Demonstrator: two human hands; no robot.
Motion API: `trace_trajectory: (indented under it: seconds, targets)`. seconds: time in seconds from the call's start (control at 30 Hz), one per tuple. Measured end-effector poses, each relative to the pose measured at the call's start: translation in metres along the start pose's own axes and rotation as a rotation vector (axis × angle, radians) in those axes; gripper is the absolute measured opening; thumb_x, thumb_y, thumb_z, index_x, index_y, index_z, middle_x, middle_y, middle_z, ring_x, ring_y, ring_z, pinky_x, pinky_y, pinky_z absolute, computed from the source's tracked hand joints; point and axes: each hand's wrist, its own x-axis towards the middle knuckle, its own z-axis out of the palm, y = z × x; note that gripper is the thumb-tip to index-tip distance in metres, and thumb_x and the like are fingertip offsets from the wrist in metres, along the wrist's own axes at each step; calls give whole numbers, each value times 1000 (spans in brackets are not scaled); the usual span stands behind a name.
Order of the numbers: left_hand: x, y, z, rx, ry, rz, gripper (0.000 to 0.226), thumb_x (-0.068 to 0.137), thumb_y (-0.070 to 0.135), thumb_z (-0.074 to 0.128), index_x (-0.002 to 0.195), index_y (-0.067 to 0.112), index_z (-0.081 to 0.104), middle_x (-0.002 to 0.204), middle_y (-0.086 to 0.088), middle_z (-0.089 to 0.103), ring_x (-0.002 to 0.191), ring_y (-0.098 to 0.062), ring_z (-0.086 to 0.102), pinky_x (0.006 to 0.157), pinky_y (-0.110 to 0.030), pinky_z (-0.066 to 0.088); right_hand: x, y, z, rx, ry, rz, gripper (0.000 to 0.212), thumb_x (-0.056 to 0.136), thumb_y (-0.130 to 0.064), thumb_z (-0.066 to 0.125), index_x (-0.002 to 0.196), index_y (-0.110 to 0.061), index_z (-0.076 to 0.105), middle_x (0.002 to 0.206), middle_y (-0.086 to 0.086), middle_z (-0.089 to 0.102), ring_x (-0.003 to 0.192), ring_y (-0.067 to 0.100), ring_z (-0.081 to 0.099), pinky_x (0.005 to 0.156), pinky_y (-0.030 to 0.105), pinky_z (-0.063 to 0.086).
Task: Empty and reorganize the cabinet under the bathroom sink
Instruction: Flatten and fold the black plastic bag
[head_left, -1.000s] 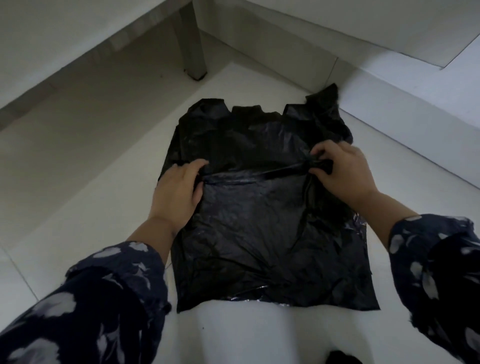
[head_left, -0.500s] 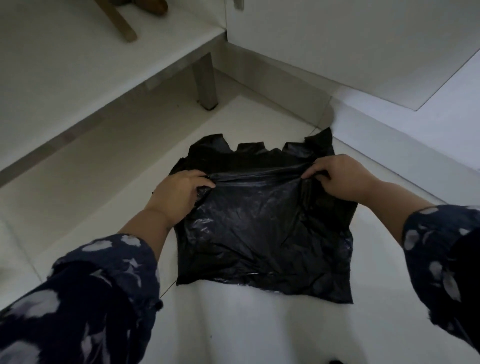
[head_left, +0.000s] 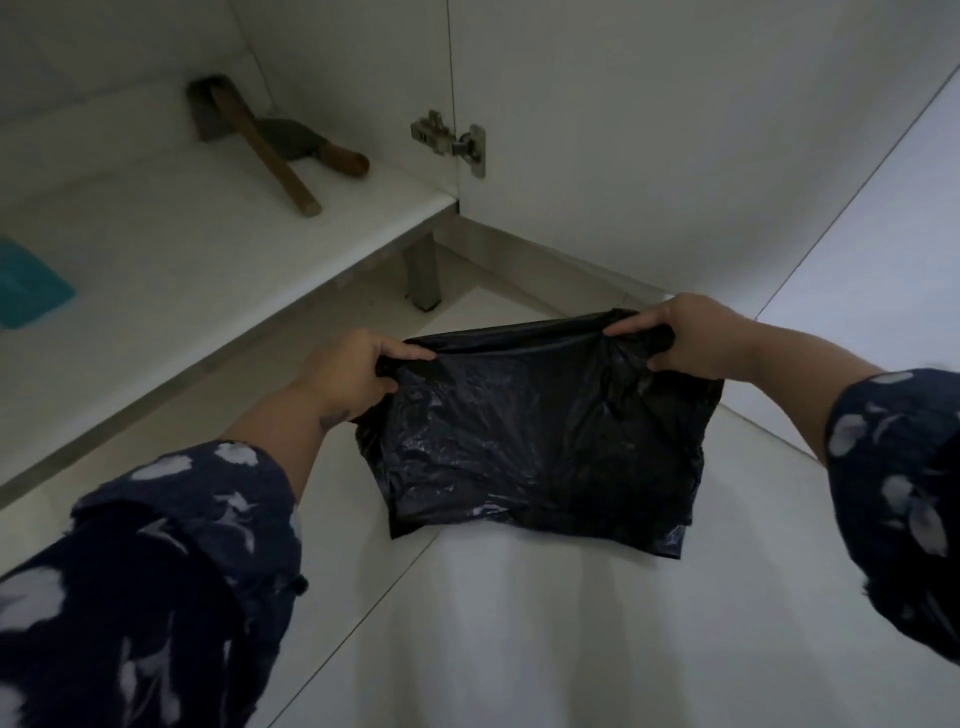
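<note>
A black plastic bag (head_left: 535, 431), folded over into a rough rectangle, hangs between my hands just above the pale floor. My left hand (head_left: 348, 371) pinches its upper left corner and my right hand (head_left: 691, 338) pinches its upper right corner, so the folded top edge is stretched taut. The bag's lower edge droops toward the floor tiles. The open cabinet's white bottom shelf (head_left: 208, 270) lies to the left, with the bag in front of and below it.
On the shelf lie a wooden-handled hammer (head_left: 249, 135) and a trowel with a wooden grip (head_left: 306, 143). A teal object (head_left: 26, 286) sits at the shelf's left edge. The cabinet leg (head_left: 421, 278) stands behind the bag; the open door with its hinge (head_left: 452, 140) rises on the right.
The bag's top half has been folded down over the lower half, and both hands have lifted it off the floor by the fold. The view has tilted up, showing the cabinet shelf.
</note>
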Motion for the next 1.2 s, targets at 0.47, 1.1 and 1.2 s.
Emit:
trace_trajectory:
  seconds: [0.47, 1.1, 1.2]
  targets:
    - [-13, 28, -37, 43, 84, 27, 56, 89, -10, 52, 122, 35, 62, 131, 2, 58, 116, -13, 53, 93, -16, 38, -20, -22, -37, 40, 95, 17, 56, 83, 2, 65, 126, -33, 60, 130, 6, 59, 117, 27, 54, 92, 23, 38]
    - [57, -20, 72, 683, 45, 4, 54, 93, 33, 55, 141, 47, 36, 156, 0, 20, 145, -27, 11, 111, -65, -3, 18, 47, 88, 500, -139, 338, 57, 79, 7, 68, 126, -25, 62, 125, 8, 59, 108, 23, 56, 93, 26, 44]
    - [59, -18, 117, 738, 85, -20, 61, 96, 53, 38, 150, 42, 12, 158, -3, -22, 144, -30, -22, 107, -66, -13, 12, 62, 126, 570, -92, 384, 57, 80, 7, 68, 126, -24, 62, 122, 8, 62, 98, 18, 56, 88, 23, 43]
